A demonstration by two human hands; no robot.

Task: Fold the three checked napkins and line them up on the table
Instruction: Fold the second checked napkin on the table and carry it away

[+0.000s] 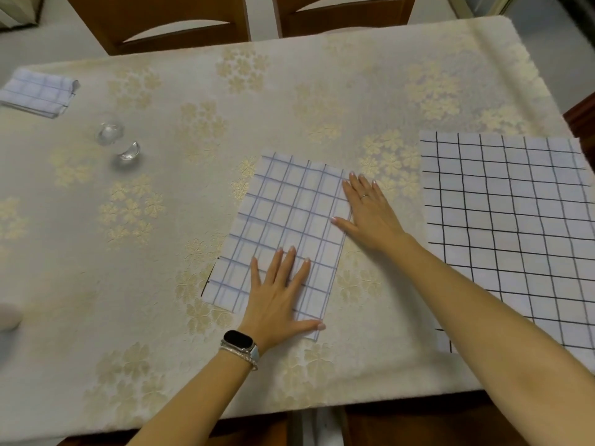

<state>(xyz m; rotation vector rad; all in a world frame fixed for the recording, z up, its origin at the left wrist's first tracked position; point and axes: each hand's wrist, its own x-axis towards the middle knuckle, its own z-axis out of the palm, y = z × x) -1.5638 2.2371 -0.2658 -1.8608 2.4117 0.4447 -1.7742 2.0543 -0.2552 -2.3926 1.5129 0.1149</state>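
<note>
A checked napkin [283,220], folded into a long rectangle, lies in the middle of the table. My left hand [280,297] presses flat on its near end, fingers straight and spread. My right hand [370,214] lies flat along its right edge, fingertips on the far right corner. A second napkin [515,220] with black lines lies unfolded at the right, and my right forearm crosses its near corner. A third napkin [38,91], folded small, sits at the far left.
The table wears a cream tablecloth [161,252] with gold flower patterns. Two clear glass pieces [117,143] stand at the left between the small napkin and the middle. Wooden chairs [180,24] stand along the far side, and the near table edge runs under my forearms.
</note>
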